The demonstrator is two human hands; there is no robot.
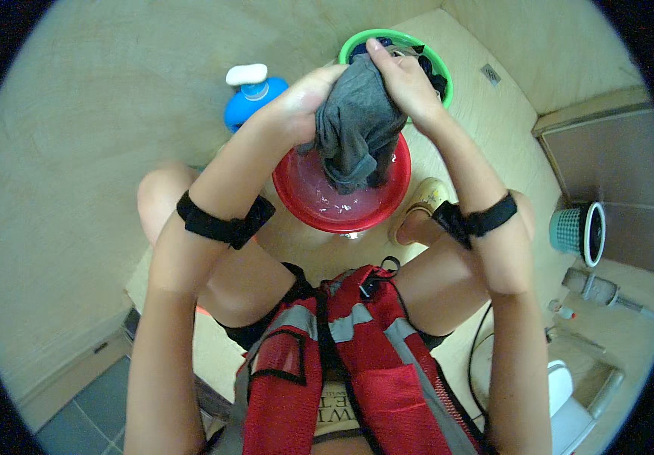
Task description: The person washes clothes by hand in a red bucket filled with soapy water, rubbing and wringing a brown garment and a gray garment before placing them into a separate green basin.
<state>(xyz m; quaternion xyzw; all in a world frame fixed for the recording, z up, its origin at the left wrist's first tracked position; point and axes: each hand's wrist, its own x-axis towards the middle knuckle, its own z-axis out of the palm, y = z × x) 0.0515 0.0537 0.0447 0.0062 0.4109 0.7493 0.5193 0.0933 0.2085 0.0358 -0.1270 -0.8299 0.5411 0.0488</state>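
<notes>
A wet-looking dark grey cloth garment [361,114] hangs between my two hands, bunched and folded. My left hand [308,102] is closed on its left side, with most fingers hidden behind the fabric. On the upper right, my right hand [407,80] grips the cloth, its thumb pointing up along the top edge. The garment's lower end hangs over a red basin [285,201] of cloudy water with some bubbles. Whether the cloth touches the water I cannot tell. Just beyond my right hand stands a green basin [449,83] with dark clothes [435,74] in it.
A blue bottle [245,106] with a white cap stands left of the basins by the wall. A floor drain [491,73] lies at the far right. Near the right wall are a teal-and-white bin [567,230] and a white toilet [570,409]. My knees flank the red basin.
</notes>
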